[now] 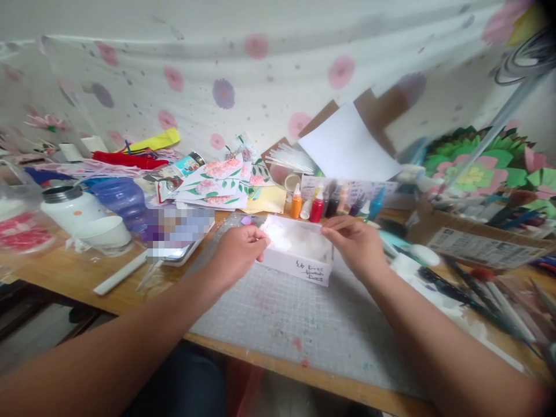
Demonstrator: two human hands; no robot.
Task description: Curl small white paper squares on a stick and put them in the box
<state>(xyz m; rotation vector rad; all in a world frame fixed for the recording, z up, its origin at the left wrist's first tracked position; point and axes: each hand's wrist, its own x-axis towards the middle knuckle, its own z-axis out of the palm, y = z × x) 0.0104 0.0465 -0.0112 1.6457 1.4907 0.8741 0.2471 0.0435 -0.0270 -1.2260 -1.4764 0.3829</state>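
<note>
My L hand and R hand, fingertips pinched, are at opp. ends of the white open-top box on the grey cutting mat; can't tell what's gripped. I should apply light, even pressure.

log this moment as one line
left hand: by left end of white open-topped box | right hand: by its right end | box: on grey cutting mat

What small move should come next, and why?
Probably settle the right hand on the white box to steady it: that hand is at the box's right end, while the left hand pinches at the left end, near the pale contents. Contact is unclear.
</note>
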